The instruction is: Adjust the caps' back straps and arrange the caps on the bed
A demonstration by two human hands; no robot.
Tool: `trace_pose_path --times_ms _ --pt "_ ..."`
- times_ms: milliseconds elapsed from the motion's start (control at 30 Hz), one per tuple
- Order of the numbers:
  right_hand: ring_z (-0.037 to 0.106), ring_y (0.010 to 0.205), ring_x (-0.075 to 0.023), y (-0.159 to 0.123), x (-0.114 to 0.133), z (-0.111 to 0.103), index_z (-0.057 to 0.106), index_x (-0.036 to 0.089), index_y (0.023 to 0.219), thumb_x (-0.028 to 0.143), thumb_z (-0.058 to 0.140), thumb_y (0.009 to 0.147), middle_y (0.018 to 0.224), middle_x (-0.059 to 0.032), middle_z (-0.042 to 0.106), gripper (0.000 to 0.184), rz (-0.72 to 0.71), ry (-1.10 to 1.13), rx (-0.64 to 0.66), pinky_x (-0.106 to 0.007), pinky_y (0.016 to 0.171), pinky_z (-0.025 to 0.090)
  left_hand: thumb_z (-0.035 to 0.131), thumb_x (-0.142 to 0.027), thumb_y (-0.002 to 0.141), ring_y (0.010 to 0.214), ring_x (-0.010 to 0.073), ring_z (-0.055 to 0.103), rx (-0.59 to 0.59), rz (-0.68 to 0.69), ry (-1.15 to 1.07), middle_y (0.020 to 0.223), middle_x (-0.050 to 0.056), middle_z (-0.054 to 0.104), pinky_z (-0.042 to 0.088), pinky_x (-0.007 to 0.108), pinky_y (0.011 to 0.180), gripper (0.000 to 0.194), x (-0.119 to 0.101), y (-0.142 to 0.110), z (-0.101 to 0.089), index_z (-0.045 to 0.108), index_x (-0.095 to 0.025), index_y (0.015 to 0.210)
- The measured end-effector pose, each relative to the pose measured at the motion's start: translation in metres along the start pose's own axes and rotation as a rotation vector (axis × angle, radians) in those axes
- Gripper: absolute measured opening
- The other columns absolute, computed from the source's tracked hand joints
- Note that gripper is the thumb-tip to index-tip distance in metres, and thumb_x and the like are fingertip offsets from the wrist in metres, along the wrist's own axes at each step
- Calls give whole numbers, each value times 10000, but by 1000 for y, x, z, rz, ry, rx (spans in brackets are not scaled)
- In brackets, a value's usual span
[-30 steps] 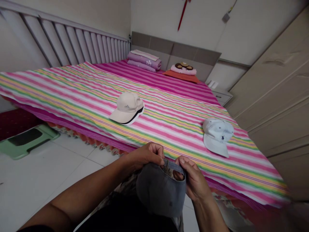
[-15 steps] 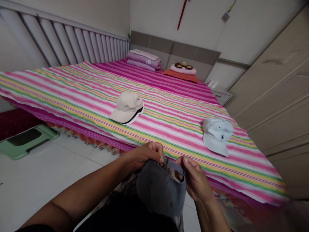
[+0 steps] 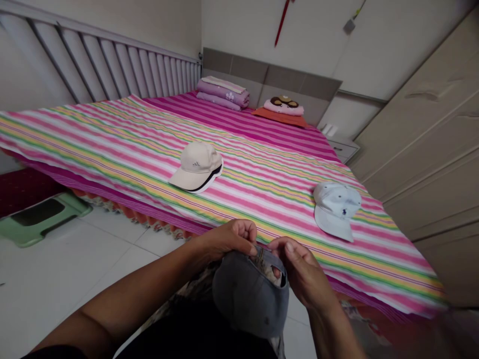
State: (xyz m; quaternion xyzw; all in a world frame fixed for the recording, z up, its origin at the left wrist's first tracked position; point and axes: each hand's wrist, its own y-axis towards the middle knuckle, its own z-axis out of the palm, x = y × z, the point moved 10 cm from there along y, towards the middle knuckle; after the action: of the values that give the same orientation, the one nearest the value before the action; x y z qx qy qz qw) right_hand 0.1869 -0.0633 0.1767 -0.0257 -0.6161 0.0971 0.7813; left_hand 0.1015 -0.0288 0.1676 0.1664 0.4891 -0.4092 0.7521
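Observation:
A grey-blue baseball cap (image 3: 247,294) hangs in front of my body, its back strap and opening facing up. My left hand (image 3: 234,239) pinches the strap end beside the small metal buckle. At the other side of the opening, my right hand (image 3: 301,267) has its thumb and fingers closed around the strap, partly hidden by the cap. On the bed before me rests a stack of caps with a beige cap (image 3: 198,162) on top and dark and white brims beneath. A pale blue cap (image 3: 335,209) lies farther right.
A bed with a striped sheet (image 3: 123,144) fills the middle. Folded purple bedding (image 3: 222,93) and a pink folded item (image 3: 284,107) sit by the headboard (image 3: 247,70). A green stool (image 3: 48,214) stands on the tiled floor at left; a wardrobe (image 3: 430,129) is at right.
My right fingers have shifted slightly left along the strap toward the buckle. The cap has tilted a little. The other caps have stayed in place.

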Motion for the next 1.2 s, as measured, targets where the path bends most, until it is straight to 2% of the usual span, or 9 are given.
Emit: trace_pose_path --times_ms 100,267,367,467,600,767,900,1033,1200 --pt "487 510 -94 -1 10 11 619 208 877 404 626 713 682 3 558 256 -39 -239 57 -221 480 368 722 -131 497 455 48 479 7 25 9 575 -33 558 320 145 423 314 -2 2 3 481 -142 698" --pt "551 822 -210 -5 42 33 635 261 936 289 670 682 888 -36 644 258 -320 -747 50 -325 723 400 711 -122 504 518 69 521 40 0 19 681 0 602 368 173 496 448 -1 4 9 506 -147 901" --pt "549 771 -209 -8 51 37 652 267 898 249 639 707 818 -34 646 192 -412 -850 4 -319 687 390 644 -119 543 469 53 479 50 -25 9 689 5 600 330 166 460 461 -1 3 9 521 -146 987" --pt "540 720 -194 -9 52 31 643 255 845 225 627 712 779 -29 627 138 -442 -781 -49 -305 651 389 582 -112 531 504 69 493 117 1 -69 732 23 605 333 177 471 506 -4 0 12 539 -147 1034" --pt "529 711 -178 -8 44 22 628 241 802 232 611 728 758 -22 595 76 -386 -601 -53 -292 638 395 603 -105 493 630 112 547 220 33 -146 807 52 610 378 208 555 571 -7 -1 19 556 -132 1061" --pt "476 617 -139 -2 27 13 587 208 764 297 634 720 678 -3 542 109 -219 -367 -20 -249 552 368 689 -137 524 592 91 542 102 23 -111 720 27 605 374 199 554 435 -4 2 11 604 -130 951" --pt "479 641 -133 -1 20 15 593 195 745 344 613 741 684 0 557 151 -149 -230 33 -244 597 374 719 -173 530 529 73 514 11 22 -38 646 5 583 357 194 519 370 -3 2 3 620 -121 882" --pt "477 658 -128 0 13 17 618 205 803 341 565 784 741 -9 586 147 -88 -77 76 -244 636 378 708 -161 522 509 66 502 -20 23 3 631 -2 576 343 191 499 361 -4 1 -1 630 -116 872" --pt "452 605 -121 0 10 12 636 199 768 381 598 750 677 -4 564 187 -42 -66 48 -232 582 365 706 -136 516 510 60 501 -37 29 28 649 -5 578 338 181 486 367 -5 1 -3 628 -125 874"
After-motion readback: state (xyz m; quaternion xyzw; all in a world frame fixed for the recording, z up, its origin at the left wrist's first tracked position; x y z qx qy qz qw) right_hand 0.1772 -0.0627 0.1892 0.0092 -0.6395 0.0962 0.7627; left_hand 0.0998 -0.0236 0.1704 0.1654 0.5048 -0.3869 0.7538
